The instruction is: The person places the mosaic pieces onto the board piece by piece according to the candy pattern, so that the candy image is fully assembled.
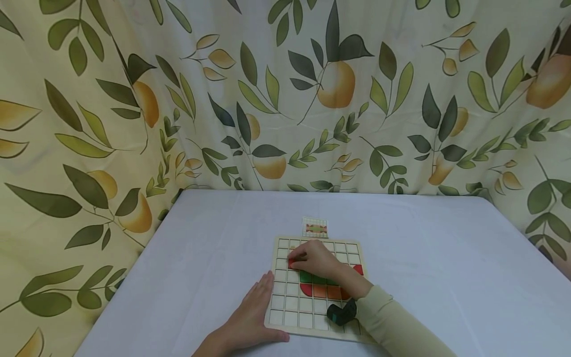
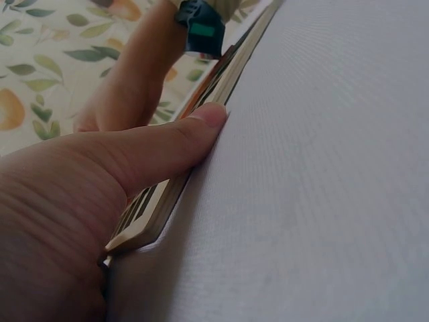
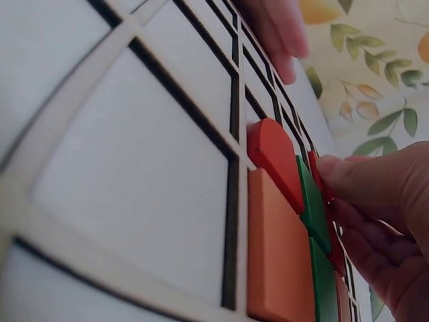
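A square wooden grid board (image 1: 277,302) lies on the table. My left hand (image 1: 250,315) rests along its left side, fingers straight, and the thumb lies at the near edge in the left wrist view. Over the upper left cells, my right hand (image 1: 318,259) pinches a small red piece (image 3: 314,168) between thumb and fingers. Below that hand, green pieces (image 1: 309,277) sit in a row. Nearer still is a row of orange pieces (image 1: 320,291), with a rounded red piece (image 1: 306,289) at its left end. Another red piece (image 1: 358,269) sits at the right; the right hand and forearm hide some cells.
A small pattern card (image 1: 315,228) with a coloured design lies just beyond the board's far edge. White cloth (image 1: 214,238) covers the table. A curtain (image 1: 303,139) printed with fruit and leaves hangs behind. The right wrist carries a black camera (image 1: 342,312).
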`<state>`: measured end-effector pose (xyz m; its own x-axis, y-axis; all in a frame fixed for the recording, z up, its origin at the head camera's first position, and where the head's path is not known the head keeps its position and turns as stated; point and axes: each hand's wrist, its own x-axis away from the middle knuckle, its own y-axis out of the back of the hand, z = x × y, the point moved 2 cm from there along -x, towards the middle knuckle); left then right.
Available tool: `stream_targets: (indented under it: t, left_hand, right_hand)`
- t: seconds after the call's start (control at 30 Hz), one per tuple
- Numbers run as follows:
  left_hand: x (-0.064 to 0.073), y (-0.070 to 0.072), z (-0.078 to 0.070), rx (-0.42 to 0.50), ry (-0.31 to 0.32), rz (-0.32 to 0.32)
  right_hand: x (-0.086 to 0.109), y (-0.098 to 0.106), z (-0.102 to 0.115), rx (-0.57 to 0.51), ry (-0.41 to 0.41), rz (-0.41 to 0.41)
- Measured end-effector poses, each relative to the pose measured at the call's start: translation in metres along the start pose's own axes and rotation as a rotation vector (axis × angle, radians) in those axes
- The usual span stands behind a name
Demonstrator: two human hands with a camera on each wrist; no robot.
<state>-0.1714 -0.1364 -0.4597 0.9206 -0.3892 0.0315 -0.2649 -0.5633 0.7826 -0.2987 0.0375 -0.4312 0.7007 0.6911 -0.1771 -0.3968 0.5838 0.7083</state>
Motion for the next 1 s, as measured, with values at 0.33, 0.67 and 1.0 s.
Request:
stream_targets:
  t: [0.33, 0.67, 1.0]
  left_hand:
    - [0.0, -0.001, 0.001, -0.007, -0.01, -0.005]
    - [0.0, 0.0, 0.001, -0.005, -0.022, -0.014]
    - [0.0, -0.001, 0.0, 0.009, 0.001, -0.005]
  right_hand:
    - [0.001, -0.001, -0.001, 0.054, 0.022, 0.01]
    - [0.002, -0.001, 0.002, 0.042, 0.02, 0.023]
    - [0.018, 0.009, -0.001, -0.02, -0.061, -0.061]
